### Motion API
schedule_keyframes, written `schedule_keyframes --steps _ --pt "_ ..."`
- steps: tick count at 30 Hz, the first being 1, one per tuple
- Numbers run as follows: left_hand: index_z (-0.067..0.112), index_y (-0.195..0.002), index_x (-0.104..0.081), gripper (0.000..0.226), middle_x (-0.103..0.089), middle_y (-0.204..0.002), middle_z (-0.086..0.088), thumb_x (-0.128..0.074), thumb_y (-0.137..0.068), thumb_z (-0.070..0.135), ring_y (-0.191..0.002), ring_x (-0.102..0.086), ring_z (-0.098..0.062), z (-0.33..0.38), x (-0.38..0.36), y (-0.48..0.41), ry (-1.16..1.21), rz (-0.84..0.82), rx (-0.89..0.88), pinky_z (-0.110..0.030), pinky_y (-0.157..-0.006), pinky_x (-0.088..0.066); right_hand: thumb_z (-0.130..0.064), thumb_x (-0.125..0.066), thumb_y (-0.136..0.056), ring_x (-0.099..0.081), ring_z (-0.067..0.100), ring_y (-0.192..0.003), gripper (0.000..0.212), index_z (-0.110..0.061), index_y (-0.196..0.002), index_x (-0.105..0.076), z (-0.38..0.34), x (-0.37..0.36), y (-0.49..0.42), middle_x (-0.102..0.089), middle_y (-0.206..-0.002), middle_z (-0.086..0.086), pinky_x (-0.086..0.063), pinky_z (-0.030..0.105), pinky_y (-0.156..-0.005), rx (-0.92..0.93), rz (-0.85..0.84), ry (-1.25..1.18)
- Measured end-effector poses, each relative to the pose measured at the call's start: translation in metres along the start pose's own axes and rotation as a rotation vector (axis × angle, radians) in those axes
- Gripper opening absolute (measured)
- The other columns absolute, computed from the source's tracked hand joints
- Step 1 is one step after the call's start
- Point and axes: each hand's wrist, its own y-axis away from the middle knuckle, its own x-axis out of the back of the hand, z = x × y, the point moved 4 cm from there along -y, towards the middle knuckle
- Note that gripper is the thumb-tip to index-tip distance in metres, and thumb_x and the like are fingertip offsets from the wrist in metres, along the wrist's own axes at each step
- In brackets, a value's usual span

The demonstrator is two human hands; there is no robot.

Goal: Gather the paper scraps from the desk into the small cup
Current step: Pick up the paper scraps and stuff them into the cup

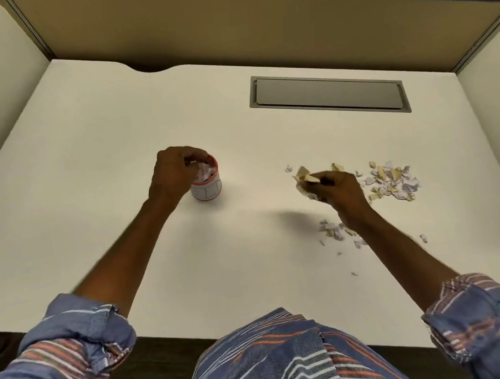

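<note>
Centre frame, our left hand bunches its fingertips over the small cup, pinching scraps at its rim. Right of centre, our right hand clutches torn paper. The paper scraps lie scattered on the desk at right.

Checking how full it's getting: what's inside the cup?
White paper scraps show at the mouth of the cup, piled near the rim. The left hand covers part of the opening, and the cup's wall hides how deep the pile goes.
</note>
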Motion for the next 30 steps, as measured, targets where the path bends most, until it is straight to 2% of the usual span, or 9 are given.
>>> schedule_keyframes --steps 3,6,9,15,18,21,24,27,30 --pt "0.012 -0.109 -0.075 0.033 -0.075 -0.108 -0.003 -0.058 -0.084 -0.003 -0.103 -0.068 -0.011 -0.002 0.007 0.002 0.009 0.049 -0.009 -0.011 -0.086 -0.046 -0.021 -0.080 -0.079 -0.065 0.017 -0.076 0.013 -0.014 -0.089 -0.080 -0.033 -0.046 -0.018 -0.073 -0.089 0.025 -0.054 0.035 -0.078 0.083 -0.062 0.113" --pt "0.012 -0.112 -0.074 0.033 -0.073 -0.112 -0.002 -0.059 -0.086 -0.002 -0.102 -0.067 -0.010 -0.007 0.008 0.003 0.016 0.054 -0.005 -0.011 -0.088 -0.045 -0.023 -0.080 -0.079 -0.063 0.009 -0.064 0.009 -0.017 -0.085 -0.080 -0.063 -0.095 -0.036 -0.075 -0.075 0.012 -0.050 0.028 -0.065 0.182 -0.115 0.333" --pt "0.011 -0.116 -0.071 0.034 -0.072 -0.115 -0.003 -0.059 -0.088 -0.003 -0.105 -0.067 -0.012 -0.011 0.008 0.003 0.044 0.069 0.002 -0.013 -0.092 -0.046 -0.016 -0.079 -0.080 -0.063 0.014 -0.060 0.008 -0.010 -0.085 -0.080 -0.085 -0.141 -0.051 -0.074 -0.071 0.012 -0.048 0.026 -0.060 0.274 -0.209 0.492" --pt "0.009 -0.122 -0.067 0.034 -0.071 -0.119 -0.004 -0.059 -0.090 0.003 -0.105 -0.065 -0.009 -0.023 0.009 0.001 0.102 0.107 0.063 0.010 -0.075 -0.035 -0.016 -0.077 -0.079 -0.066 0.029 -0.075 0.014 -0.005 -0.088 -0.077 -0.097 -0.204 -0.079 -0.073 -0.080 0.015 -0.054 0.036 -0.066 0.360 -0.229 0.821" --pt "0.011 -0.122 -0.068 0.034 -0.070 -0.119 -0.003 -0.059 -0.090 0.005 -0.106 -0.066 -0.011 -0.028 0.011 0.000 0.089 0.120 0.073 0.002 -0.079 -0.039 -0.017 -0.073 -0.081 -0.066 0.028 -0.077 0.014 -0.006 -0.090 -0.076 -0.094 -0.220 -0.083 -0.073 -0.082 0.013 -0.046 0.028 -0.063 0.379 -0.243 0.863" --pt "0.012 -0.121 -0.069 0.035 -0.070 -0.119 -0.003 -0.057 -0.089 0.003 -0.108 -0.065 -0.015 -0.033 0.012 -0.002 0.049 0.140 0.055 -0.015 -0.090 -0.044 -0.016 -0.071 -0.084 -0.068 0.029 -0.088 0.020 -0.006 -0.101 -0.074 -0.093 -0.227 -0.085 -0.074 -0.093 0.013 -0.056 0.035 -0.075 0.365 -0.264 0.883" --pt "0.014 -0.119 -0.070 0.036 -0.070 -0.119 -0.001 -0.054 -0.090 0.001 -0.107 -0.066 -0.013 -0.036 0.013 -0.004 0.051 0.160 0.042 -0.016 -0.093 -0.045 -0.016 -0.069 -0.086 -0.067 0.028 -0.095 0.020 -0.007 -0.104 -0.072 -0.095 -0.224 -0.087 -0.073 -0.102 0.011 -0.057 0.038 -0.082 0.322 -0.266 0.854" --pt "0.015 -0.118 -0.070 0.035 -0.070 -0.118 0.000 -0.053 -0.091 0.001 -0.106 -0.065 -0.011 -0.037 0.015 -0.006 0.060 0.172 0.035 -0.015 -0.092 -0.045 -0.010 -0.075 -0.079 -0.068 0.022 -0.097 0.023 -0.008 -0.101 -0.071 -0.100 -0.216 -0.086 -0.074 -0.103 0.007 -0.054 0.027 -0.074 0.297 -0.287 0.753" --pt "0.013 -0.114 -0.072 0.034 -0.071 -0.115 -0.002 -0.052 -0.090 0.000 -0.106 -0.066 -0.014 -0.034 0.015 -0.008 0.055 0.163 0.005 -0.020 -0.092 -0.049 0.000 -0.071 -0.079 -0.070 0.020 -0.095 0.020 -0.005 -0.098 -0.070 -0.106 -0.207 -0.084 -0.074 -0.101 0.008 -0.052 0.018 -0.069 0.292 -0.272 0.679"
